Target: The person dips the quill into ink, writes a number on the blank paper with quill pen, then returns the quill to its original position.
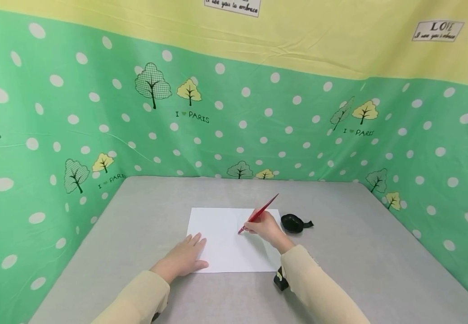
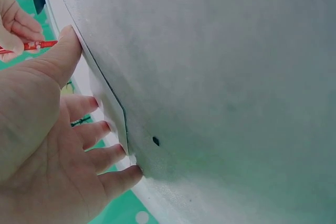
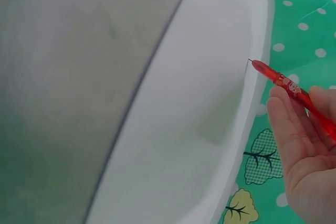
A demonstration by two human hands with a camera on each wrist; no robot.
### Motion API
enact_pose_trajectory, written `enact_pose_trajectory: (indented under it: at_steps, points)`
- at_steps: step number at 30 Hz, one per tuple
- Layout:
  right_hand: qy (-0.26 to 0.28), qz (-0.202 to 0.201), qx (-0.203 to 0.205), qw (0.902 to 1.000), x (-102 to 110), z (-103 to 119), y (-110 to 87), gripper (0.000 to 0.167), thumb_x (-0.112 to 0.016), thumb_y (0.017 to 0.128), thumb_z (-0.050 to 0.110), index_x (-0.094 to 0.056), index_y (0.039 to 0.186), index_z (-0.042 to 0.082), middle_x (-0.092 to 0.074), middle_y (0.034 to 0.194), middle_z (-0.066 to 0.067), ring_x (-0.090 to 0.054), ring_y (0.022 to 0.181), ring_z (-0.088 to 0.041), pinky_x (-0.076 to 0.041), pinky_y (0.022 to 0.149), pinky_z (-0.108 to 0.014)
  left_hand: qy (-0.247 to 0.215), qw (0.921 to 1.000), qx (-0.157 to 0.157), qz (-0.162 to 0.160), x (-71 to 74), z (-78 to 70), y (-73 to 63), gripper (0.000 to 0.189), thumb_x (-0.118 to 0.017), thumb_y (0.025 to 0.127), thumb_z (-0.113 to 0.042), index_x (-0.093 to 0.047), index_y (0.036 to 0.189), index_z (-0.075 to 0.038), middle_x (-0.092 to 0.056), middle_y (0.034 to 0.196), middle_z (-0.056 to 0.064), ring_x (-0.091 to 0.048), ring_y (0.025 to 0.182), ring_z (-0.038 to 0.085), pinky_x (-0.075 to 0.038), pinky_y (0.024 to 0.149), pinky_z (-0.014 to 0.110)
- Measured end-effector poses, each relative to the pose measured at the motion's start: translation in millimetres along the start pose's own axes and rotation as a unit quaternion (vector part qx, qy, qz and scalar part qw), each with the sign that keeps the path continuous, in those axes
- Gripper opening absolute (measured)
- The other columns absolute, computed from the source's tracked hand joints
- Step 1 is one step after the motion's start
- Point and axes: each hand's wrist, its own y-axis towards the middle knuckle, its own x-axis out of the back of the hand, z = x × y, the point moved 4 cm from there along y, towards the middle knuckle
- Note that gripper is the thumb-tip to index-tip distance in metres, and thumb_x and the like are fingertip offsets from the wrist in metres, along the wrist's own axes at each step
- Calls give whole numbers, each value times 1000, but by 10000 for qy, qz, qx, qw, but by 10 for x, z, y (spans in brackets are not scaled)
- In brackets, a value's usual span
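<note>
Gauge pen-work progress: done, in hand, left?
Done: white rectangular paper sheet placed, left hand on its edge; apparently one faint line. In hand: slim red plastic pen, gripped by the right hand, tip at that line. Remaining: probably most marking, as the sheet otherwise looks blank.

"What is everything set on?"

"A table (image 1: 137,220), pale grey and faintly mottled, with a straight far edge."

"And what lies on it?"

"A sheet of paper (image 1: 218,252), white, flat and wider than it is deep. It sits around the middle of the table, its long sides running roughly along the far edge."

"Anything beside it?"

"A black object (image 1: 292,223), just right of the sheet, near its far right corner. It has a rounded body and a short tail pointing right. I can't tell what it is."

"Any marks on the grey?"

"One small dark speck (image 2: 156,141), near the sheet in the left wrist view. Whether it's a stain or a loose bit, I can't tell."
</note>
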Motion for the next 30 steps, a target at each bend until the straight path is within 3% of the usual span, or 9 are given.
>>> enact_pose_trajectory:
  at_steps: [8,30]
  points:
    - [106,173,200,9996,-15,-3,-41,11,-66,82,0,-55,80,0,-65,77,-9,-64,72,-20,-55,67,-31,-59,10000,-18,-31,15,-15,-17,66,-65,85,-32,-42,132,7,-32,141,26,-24,130,44,-24,103,54]
    - [136,426,281,9986,22,-16,-207,12,-67,82,0,-55,80,-1,-66,78,-10,-65,74,-21,-55,67,-32,53,10000,-44,-43,8,-13,-10,66,-65,85,-33,-42,132,7,-32,141,26,-25,130,43,-24,104,53]
